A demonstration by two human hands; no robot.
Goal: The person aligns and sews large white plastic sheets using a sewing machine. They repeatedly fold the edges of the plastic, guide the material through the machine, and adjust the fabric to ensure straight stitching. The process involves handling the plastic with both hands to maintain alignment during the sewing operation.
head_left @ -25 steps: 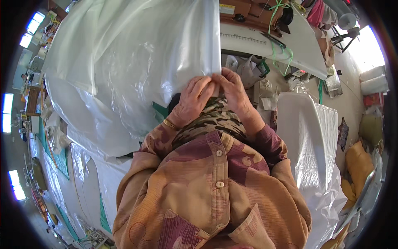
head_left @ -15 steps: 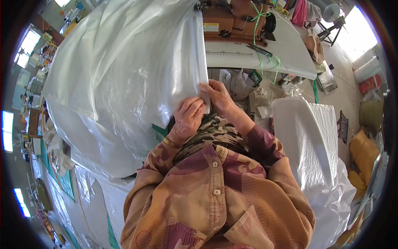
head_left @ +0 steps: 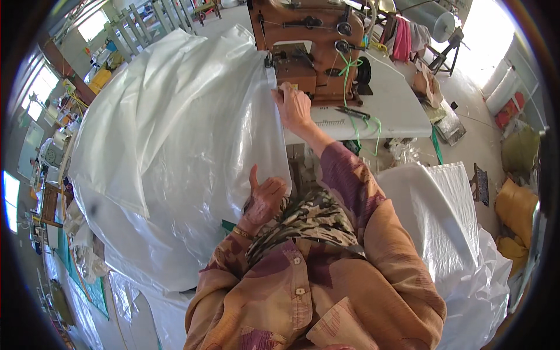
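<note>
the white plastic sheet [head_left: 186,140] is spread left of the sewing machine [head_left: 297,81], its long straight edge running down to the left hand [head_left: 266,199], held with thumb apart from fingers, while nearer the machine that edge is met by the right hand [head_left: 294,109], whether clamped by its bent fingers cannot be told.

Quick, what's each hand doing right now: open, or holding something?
Left hand: open, thumb spread, at the sheet.
Right hand: fingers bent at the sheet's edge; whether it grips cannot be told.
</note>
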